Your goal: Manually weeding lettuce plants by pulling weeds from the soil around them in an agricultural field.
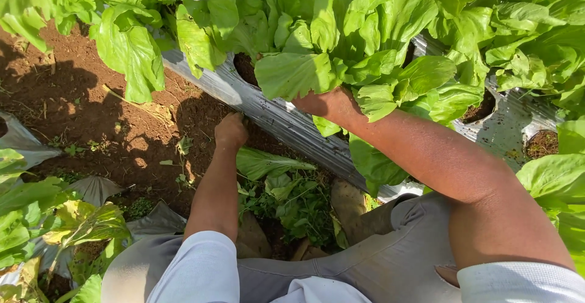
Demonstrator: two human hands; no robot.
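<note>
Beside crinkly silver mulch film (pixel 268 111): left hand (pixel 231 130) clenched at soil; right hand (pixel 326 103) under broad lettuce leaves (pixel 317 65), grip unclear.

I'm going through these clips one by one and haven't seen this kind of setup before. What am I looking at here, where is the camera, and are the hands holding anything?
There is one picture, taken by a camera on a person's head, looking down at their own arms and grey trousers. They crouch beside a raised bed covered in silver plastic sheet, where leafy green plants grow from holes. The left hand rests at the sheet's edge on the brown soil. The right hand reaches under the leaves; its fingers are hidden, so any grip cannot be told. Pulled weeds lie by the feet.
</note>
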